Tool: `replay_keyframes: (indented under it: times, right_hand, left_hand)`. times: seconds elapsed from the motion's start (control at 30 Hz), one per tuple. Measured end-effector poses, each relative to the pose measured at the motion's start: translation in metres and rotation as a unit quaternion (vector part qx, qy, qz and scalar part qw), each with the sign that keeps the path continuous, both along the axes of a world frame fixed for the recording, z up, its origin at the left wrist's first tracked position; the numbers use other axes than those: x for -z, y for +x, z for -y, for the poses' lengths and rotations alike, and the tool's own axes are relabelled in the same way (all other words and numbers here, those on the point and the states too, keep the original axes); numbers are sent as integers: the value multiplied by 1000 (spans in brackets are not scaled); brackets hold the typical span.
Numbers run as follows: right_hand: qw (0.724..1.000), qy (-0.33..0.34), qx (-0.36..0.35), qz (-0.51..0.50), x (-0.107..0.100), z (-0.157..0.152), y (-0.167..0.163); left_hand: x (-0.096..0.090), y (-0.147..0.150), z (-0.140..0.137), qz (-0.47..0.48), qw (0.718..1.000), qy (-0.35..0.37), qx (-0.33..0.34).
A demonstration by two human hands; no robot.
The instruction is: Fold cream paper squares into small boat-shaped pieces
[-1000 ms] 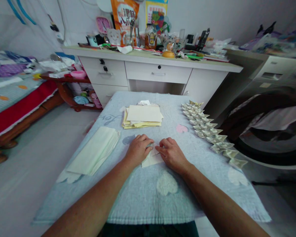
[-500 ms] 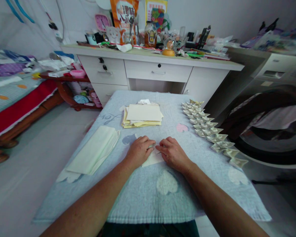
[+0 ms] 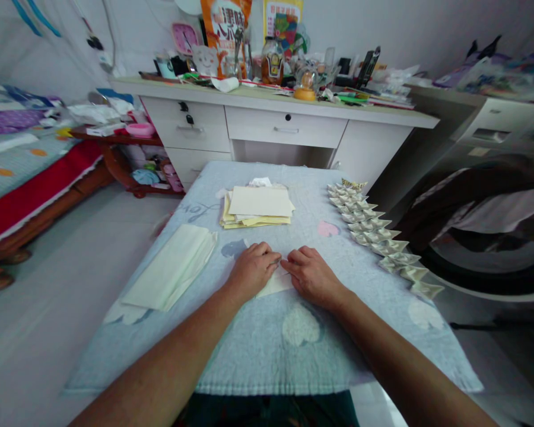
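Note:
A small white sheet of paper (image 3: 275, 286) lies on the blue cloth, partly covered by both hands. My left hand (image 3: 254, 268) presses on its upper left side with the fingers curled together. From the other side, my right hand (image 3: 310, 274) has its fingers bent onto the paper, fingertips close to those of the left. A fold or crease seems to run between the fingertips, though the hands hide most of it. Beyond them sits a stack of cream and yellow paper (image 3: 261, 201). On the left lies a pile of pale sheets (image 3: 169, 267).
Folded paper pieces (image 3: 374, 228) stand in a row along the cloth's right side. Behind the cloth-covered table (image 3: 249, 356) is a white desk (image 3: 289, 127) crowded with jars and bags. A washing machine (image 3: 485, 237) stands at right, a bed (image 3: 35, 172) at left.
Both hands stay on the paper in nearly the same place, with only a slight shift of the fingers. The whole view has moved very little.

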State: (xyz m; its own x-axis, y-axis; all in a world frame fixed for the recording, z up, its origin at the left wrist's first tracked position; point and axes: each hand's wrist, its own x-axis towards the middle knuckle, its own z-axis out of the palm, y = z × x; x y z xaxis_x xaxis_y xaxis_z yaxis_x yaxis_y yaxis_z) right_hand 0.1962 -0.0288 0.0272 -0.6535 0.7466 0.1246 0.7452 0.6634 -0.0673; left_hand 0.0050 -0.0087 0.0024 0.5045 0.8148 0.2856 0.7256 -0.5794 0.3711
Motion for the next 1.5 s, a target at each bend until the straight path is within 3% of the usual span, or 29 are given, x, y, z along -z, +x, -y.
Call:
replay_keyframes:
  times: [0.37, 0.83, 1.5]
  right_hand:
    - [999, -14, -18, -35, 2, 17, 14]
    - [995, -13, -12, -102, 6, 17, 22]
    - [992, -36, -8, -120, 5, 15, 23]
  left_hand:
    - [0, 1, -1, 8, 999, 11, 33]
    - [3, 0, -3, 7, 999, 23, 44]
    - [0, 1, 0, -3, 999, 19, 26]
